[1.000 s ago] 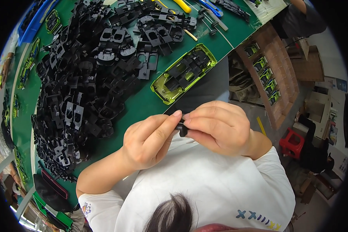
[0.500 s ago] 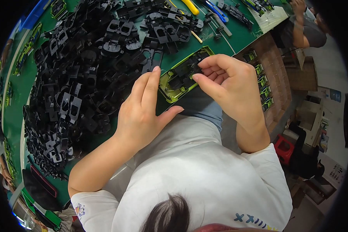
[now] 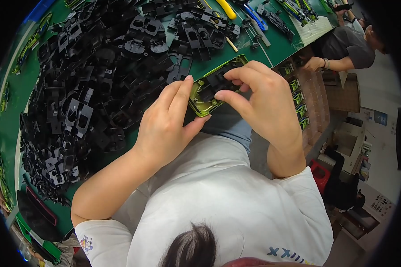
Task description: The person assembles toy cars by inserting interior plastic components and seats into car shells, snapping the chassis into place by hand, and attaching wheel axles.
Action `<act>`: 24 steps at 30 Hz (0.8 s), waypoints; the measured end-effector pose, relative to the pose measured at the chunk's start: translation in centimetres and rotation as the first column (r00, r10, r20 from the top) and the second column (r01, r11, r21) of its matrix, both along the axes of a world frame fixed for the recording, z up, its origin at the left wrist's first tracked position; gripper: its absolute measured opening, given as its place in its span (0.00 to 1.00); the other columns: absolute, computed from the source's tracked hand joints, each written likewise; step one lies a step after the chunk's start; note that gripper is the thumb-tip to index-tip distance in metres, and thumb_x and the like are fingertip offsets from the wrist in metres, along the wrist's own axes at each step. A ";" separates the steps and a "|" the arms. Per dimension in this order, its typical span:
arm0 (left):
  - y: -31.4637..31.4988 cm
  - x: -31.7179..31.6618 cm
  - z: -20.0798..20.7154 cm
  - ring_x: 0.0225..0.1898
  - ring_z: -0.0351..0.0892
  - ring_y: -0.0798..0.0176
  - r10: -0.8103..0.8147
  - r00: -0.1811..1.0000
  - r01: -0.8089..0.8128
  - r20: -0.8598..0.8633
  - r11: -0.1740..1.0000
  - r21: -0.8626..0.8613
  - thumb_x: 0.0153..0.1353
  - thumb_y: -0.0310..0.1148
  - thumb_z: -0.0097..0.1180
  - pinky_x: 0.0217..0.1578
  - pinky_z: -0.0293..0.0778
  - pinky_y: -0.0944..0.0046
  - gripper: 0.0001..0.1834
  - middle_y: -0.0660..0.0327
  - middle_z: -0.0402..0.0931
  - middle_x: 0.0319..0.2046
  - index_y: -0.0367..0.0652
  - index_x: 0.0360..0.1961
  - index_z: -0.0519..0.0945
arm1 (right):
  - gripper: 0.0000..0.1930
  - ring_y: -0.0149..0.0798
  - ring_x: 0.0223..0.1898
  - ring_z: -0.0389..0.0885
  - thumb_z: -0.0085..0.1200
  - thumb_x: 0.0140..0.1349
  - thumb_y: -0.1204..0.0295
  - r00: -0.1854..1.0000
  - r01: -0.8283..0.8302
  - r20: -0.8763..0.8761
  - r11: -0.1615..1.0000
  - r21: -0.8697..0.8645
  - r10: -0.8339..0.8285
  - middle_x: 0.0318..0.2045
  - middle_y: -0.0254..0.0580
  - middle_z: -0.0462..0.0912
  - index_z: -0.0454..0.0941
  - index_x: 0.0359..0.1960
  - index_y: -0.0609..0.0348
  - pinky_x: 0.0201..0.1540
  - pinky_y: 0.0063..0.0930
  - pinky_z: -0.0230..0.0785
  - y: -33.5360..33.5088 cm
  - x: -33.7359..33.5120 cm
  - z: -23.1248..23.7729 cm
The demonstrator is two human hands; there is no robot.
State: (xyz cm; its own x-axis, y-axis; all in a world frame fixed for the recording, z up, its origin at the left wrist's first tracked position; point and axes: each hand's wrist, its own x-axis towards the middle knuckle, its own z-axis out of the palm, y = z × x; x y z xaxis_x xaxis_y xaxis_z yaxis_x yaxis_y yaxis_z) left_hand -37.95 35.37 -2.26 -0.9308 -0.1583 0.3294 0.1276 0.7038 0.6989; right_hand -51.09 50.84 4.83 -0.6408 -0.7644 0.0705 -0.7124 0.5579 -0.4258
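A yellow-green plastic housing (image 3: 198, 108) lies at the table's near edge, its hollow side up. A black plastic part (image 3: 207, 92) sits inside it. My left hand (image 3: 164, 120) is closed on the housing's left end, fingers along one side and thumb at the near corner. Over the housing's middle, my right hand (image 3: 265, 100) bends its index finger and thumb onto the black part in a pinch. The right fingers hide the far half of the part.
A large heap of black plastic parts (image 3: 93, 80) covers the table's left side. Beyond the housing lie yellow-handled pliers (image 3: 227, 9), a blue cutter (image 3: 255, 18) and a thin stick (image 3: 231, 44). Green housings (image 3: 302, 107) stand in a brown carton (image 3: 315, 102) at right. A co-worker (image 3: 343, 49) is at far right.
My left thumb has come in against the housing's near corner. The right thumb and fingers have moved slightly left and onto the black part. The co-worker's arm has lowered.
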 end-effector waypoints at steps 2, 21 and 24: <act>0.1 0.0 -0.1 0.43 0.80 0.48 0.010 1.000 -0.010 0.007 1.000 0.007 0.47 0.30 0.72 0.40 0.80 0.58 0.39 0.45 0.74 0.49 0.26 0.59 0.69 | 0.09 0.45 0.36 0.81 0.66 0.52 0.72 0.997 0.027 0.069 0.993 -0.111 -0.020 0.35 0.45 0.82 0.84 0.34 0.62 0.38 0.35 0.73 0.5 0.2 0.3; 0.1 -0.3 0.2 0.35 0.82 0.55 0.042 0.999 -0.042 -0.011 0.999 -0.021 0.45 0.29 0.74 0.32 0.80 0.64 0.39 0.48 0.76 0.46 0.27 0.58 0.71 | 0.22 0.58 0.71 0.56 0.53 0.56 0.80 0.944 -0.185 -0.261 0.980 0.079 0.199 0.67 0.47 0.66 0.84 0.51 0.44 0.68 0.50 0.55 3.3 0.1 -1.6; 0.1 -0.3 0.2 0.31 0.80 0.58 0.044 0.999 -0.044 -0.007 0.999 -0.016 0.45 0.29 0.74 0.30 0.80 0.65 0.39 0.49 0.76 0.46 0.27 0.58 0.71 | 0.22 0.56 0.70 0.58 0.54 0.54 0.79 0.927 -0.203 -0.302 0.975 0.094 0.222 0.67 0.46 0.67 0.85 0.51 0.45 0.67 0.51 0.55 3.1 -0.2 -1.7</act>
State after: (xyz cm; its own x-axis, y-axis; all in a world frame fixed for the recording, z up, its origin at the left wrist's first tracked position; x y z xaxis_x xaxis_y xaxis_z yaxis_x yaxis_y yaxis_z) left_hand -38.28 35.44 -2.11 -0.9209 -0.1942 0.3381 0.1004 0.7198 0.6869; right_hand -51.26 53.96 3.12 -0.4170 -0.8893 0.1880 -0.9077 0.3968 -0.1363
